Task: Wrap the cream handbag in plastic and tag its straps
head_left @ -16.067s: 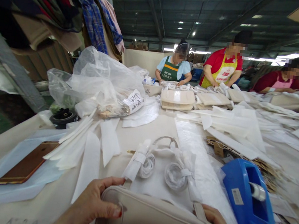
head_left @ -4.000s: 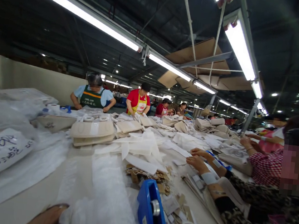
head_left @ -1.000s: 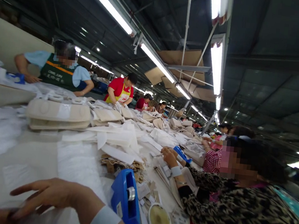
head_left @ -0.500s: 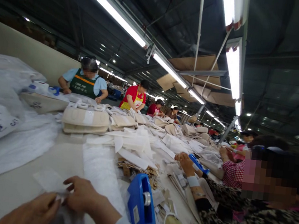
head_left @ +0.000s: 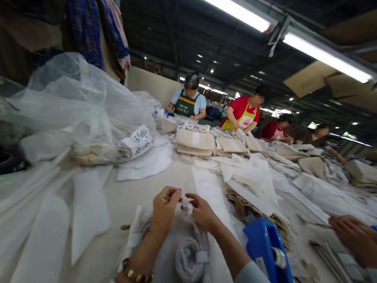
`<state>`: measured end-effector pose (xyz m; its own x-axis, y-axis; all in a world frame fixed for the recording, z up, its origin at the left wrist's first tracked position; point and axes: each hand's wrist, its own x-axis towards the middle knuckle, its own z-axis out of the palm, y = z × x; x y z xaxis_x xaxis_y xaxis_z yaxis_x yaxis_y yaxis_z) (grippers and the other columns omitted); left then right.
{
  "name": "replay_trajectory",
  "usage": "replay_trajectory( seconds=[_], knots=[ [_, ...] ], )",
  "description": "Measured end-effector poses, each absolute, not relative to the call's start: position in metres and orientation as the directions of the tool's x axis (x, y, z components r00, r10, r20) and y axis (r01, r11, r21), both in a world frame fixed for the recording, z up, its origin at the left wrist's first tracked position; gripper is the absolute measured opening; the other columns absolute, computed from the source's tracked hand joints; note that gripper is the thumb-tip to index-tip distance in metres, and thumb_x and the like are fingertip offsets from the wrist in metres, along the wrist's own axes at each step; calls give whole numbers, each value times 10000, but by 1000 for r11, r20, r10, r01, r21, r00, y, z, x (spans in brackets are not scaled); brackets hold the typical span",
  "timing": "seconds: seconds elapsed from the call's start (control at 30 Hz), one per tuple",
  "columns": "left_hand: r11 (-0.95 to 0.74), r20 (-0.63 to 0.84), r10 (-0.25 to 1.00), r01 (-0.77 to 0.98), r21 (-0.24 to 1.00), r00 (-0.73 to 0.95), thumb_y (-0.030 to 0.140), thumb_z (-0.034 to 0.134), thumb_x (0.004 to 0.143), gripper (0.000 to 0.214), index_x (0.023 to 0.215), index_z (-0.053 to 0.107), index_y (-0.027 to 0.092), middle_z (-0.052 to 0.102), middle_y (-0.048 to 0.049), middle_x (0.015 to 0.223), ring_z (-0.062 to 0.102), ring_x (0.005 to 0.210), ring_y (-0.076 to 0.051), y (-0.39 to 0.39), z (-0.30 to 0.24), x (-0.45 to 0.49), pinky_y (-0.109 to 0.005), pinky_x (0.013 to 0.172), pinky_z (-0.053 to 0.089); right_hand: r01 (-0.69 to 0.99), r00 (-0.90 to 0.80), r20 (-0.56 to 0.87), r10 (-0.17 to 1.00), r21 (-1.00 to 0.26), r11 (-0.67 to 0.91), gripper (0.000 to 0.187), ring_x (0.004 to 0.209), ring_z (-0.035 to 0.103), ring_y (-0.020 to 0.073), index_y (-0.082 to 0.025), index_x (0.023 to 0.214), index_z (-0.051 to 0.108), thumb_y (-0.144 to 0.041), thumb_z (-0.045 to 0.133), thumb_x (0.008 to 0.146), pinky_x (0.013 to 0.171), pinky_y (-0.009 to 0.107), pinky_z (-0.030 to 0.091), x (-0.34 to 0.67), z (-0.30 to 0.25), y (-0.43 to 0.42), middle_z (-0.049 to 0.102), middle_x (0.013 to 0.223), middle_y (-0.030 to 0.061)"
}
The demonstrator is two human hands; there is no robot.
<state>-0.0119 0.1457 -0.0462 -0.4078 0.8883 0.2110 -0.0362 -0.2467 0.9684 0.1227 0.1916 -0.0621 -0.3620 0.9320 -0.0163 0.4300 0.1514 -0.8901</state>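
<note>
one scrap pinched in our right hand, left hand closed, wrapped coil below fingers; likely wrapping, next needs steadiness.

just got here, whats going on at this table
A person's left grip and right grip are close together near a coil in whitish wrapping. A small translucent piece shows at the right one; whether the left pinches it too is unclear. A blue tape dispenser stands off to the right. Across the table, a person in a green apron is behind pale bags.
</note>
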Motion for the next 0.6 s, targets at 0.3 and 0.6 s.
replay_trajectory(
  seconds=[0.3,0.6],
  knots=[
    [-241,104,857,-213,947,-505,437,530,695,291,671,589,153,600,-17,536,573,520,-150,158,-54,-14,-242,507,447,476,-149,286,946,-818,322,521,670,486,134,-185,1077,555,-271,687,581,677,306,436,123,-29,183,512,807,-7],
    [-238,118,840,-164,957,-529,417,476,721,275,597,532,177,529,21,511,513,487,-123,153,-46,-16,-222,461,412,56,-321,279,905,-948,313,603,757,635,109,-256,1169,428,-254,660,612,693,272,531,96,-13,170,512,1133,47]
  ],
)
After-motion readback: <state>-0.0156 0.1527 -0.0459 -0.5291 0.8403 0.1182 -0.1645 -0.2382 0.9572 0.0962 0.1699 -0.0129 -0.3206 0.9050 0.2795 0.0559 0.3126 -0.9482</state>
